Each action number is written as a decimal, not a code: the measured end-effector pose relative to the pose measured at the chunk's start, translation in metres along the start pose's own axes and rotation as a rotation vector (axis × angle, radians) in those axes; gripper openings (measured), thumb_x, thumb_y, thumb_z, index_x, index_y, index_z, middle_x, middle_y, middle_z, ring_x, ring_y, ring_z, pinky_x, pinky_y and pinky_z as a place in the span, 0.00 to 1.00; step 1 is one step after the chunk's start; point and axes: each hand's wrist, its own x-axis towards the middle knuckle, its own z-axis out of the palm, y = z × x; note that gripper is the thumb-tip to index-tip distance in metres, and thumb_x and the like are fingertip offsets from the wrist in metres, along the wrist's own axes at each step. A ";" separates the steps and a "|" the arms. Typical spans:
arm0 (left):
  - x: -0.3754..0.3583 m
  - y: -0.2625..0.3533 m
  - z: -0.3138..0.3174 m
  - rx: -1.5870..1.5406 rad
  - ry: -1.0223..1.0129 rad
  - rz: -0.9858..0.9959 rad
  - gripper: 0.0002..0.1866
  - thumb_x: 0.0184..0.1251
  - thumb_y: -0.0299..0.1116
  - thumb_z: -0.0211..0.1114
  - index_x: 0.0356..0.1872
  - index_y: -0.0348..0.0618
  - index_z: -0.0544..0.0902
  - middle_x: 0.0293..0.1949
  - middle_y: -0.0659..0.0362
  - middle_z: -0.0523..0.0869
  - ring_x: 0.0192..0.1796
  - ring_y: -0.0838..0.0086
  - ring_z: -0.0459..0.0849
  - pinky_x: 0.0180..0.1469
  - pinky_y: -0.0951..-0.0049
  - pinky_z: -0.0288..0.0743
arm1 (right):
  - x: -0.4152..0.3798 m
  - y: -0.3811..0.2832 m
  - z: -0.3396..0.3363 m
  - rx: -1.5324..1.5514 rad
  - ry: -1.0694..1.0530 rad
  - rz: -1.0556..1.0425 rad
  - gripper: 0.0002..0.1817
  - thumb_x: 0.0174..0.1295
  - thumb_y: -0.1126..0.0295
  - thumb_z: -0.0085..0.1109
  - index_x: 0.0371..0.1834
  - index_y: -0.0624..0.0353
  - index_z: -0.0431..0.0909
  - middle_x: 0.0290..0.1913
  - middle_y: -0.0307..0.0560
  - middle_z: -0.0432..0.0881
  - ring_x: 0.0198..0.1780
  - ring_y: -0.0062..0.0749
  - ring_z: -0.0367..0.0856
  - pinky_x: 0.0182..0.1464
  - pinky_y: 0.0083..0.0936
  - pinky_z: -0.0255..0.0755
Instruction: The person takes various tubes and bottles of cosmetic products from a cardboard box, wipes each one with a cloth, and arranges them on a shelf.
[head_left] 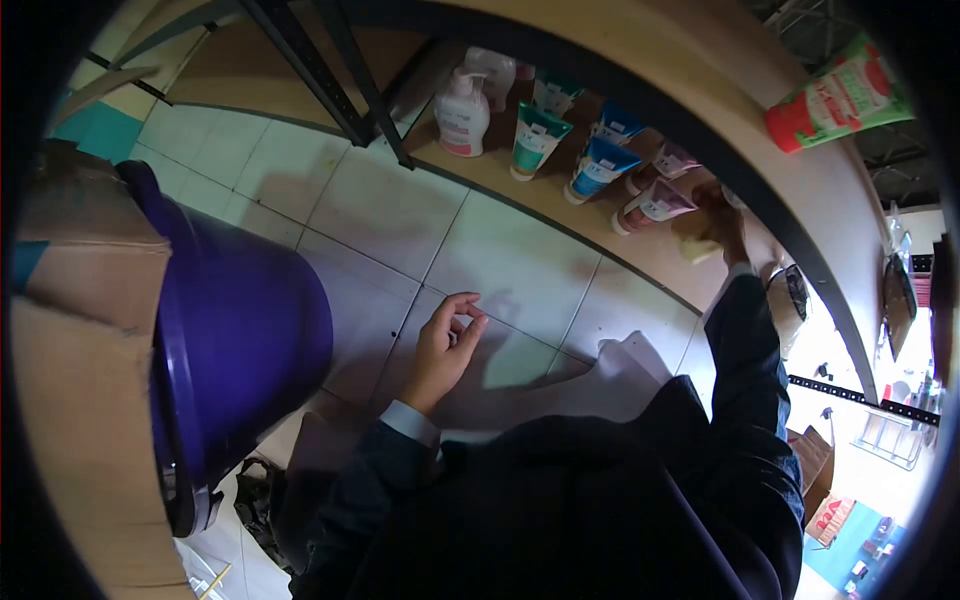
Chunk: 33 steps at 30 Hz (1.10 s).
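Note:
My right hand reaches onto the lower shelf, its fingers bent and partly in shadow. A pale yellow cloth shows at its inner side and appears gripped by it. Just left of this hand stands a tube with a pink cap end, with another pinkish tube behind. Blue tubes and green-and-white tubes stand further left, then a white pump bottle. Over the tiled floor, my left hand hangs with loosely curved fingers apart and nothing in them.
A purple tub and a cardboard box are at the left. The upper shelf board curves over my right arm, with a red-and-green tube on it. Black metal posts hold the shelving.

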 end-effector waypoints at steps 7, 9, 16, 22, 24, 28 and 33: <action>-0.012 -0.064 -0.021 -0.160 0.101 -0.160 0.17 0.62 0.35 0.60 0.51 0.46 0.72 0.34 0.65 0.75 0.26 0.85 0.65 0.27 0.83 0.60 | 0.070 0.014 0.046 0.228 -0.069 0.137 0.13 0.53 0.68 0.64 0.41 0.56 0.78 0.39 0.41 0.80 0.41 0.27 0.77 0.40 0.23 0.74; -0.016 -0.069 -0.025 -0.178 0.127 -0.200 0.18 0.62 0.35 0.59 0.53 0.46 0.70 0.35 0.64 0.72 0.28 0.86 0.63 0.30 0.84 0.59 | 0.076 0.017 0.052 0.220 -0.042 0.121 0.13 0.53 0.69 0.64 0.42 0.56 0.78 0.39 0.41 0.80 0.41 0.27 0.77 0.40 0.24 0.74; -0.023 -0.077 -0.018 -0.228 0.144 -0.242 0.19 0.63 0.34 0.59 0.54 0.45 0.69 0.34 0.65 0.72 0.28 0.86 0.63 0.31 0.84 0.59 | 0.084 0.022 0.063 0.217 0.010 0.098 0.14 0.54 0.69 0.63 0.44 0.56 0.76 0.41 0.42 0.79 0.42 0.28 0.77 0.41 0.24 0.75; -0.025 -0.084 -0.014 -0.221 0.157 -0.246 0.19 0.63 0.34 0.58 0.54 0.45 0.68 0.35 0.64 0.72 0.29 0.86 0.64 0.32 0.84 0.60 | 0.087 0.023 0.063 0.221 0.003 0.093 0.15 0.54 0.70 0.62 0.45 0.56 0.75 0.43 0.43 0.78 0.43 0.29 0.77 0.41 0.25 0.75; -0.025 -0.084 -0.010 -0.297 0.172 -0.267 0.19 0.63 0.33 0.58 0.55 0.44 0.68 0.35 0.64 0.71 0.29 0.86 0.64 0.32 0.84 0.60 | 0.088 0.024 0.063 0.224 0.000 0.096 0.15 0.54 0.70 0.61 0.45 0.56 0.75 0.43 0.43 0.78 0.43 0.29 0.77 0.41 0.25 0.75; -0.025 -0.076 -0.011 -0.262 0.135 -0.262 0.20 0.63 0.33 0.59 0.55 0.44 0.67 0.35 0.64 0.71 0.29 0.86 0.64 0.32 0.84 0.60 | 0.086 0.024 0.062 0.227 -0.012 0.098 0.15 0.55 0.70 0.61 0.46 0.56 0.74 0.44 0.44 0.77 0.44 0.30 0.77 0.42 0.26 0.75; -0.030 -0.047 -0.027 -0.206 0.129 -0.189 0.19 0.61 0.30 0.59 0.54 0.43 0.69 0.33 0.66 0.72 0.25 0.86 0.62 0.29 0.84 0.59 | 0.074 0.026 0.038 0.220 -0.055 0.100 0.16 0.55 0.71 0.60 0.48 0.56 0.73 0.45 0.45 0.76 0.45 0.31 0.76 0.42 0.26 0.76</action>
